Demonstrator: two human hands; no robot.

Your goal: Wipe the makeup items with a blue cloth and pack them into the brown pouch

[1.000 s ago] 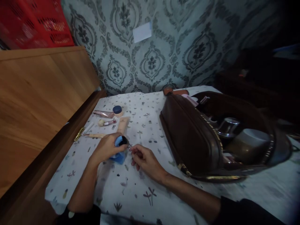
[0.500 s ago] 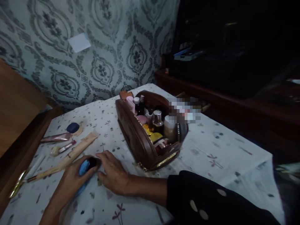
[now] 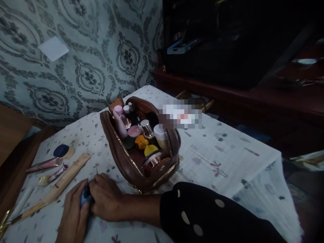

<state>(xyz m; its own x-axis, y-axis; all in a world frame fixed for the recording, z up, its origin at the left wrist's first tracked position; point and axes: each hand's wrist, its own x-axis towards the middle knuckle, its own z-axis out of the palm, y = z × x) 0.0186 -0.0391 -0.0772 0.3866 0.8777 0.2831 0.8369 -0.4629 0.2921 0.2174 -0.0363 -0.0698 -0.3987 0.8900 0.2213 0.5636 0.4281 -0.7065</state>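
Note:
My left hand (image 3: 76,209) is wrapped around a small blue item (image 3: 85,197) with a dark top, low over the table at the lower left. Most of that item is covered by my fingers, so its exact kind does not show. Against its dark end, my right hand (image 3: 107,197) is closed, with curled fingertips partly hidden. Just beyond my right hand stands a brown makeup bag (image 3: 115,148), unzipped and gaping. Inside it are several cosmetics, among them a pink tube (image 3: 119,125), a silver-capped bottle (image 3: 146,128) and a yellow-lidded jar (image 3: 151,149).
Left of my hands lie a long beige tube (image 3: 68,173), a pinkish tube (image 3: 47,164), a round dark-blue-lidded compact (image 3: 61,150), a small lip gloss (image 3: 58,172) and a brush (image 3: 30,212). A patterned cloth (image 3: 202,158) covers the table. A dark screen (image 3: 215,50) stands behind.
My right hand has come in from beside the blue item and closed at its dark end. The view has swung right, so the bag and table appear further left.

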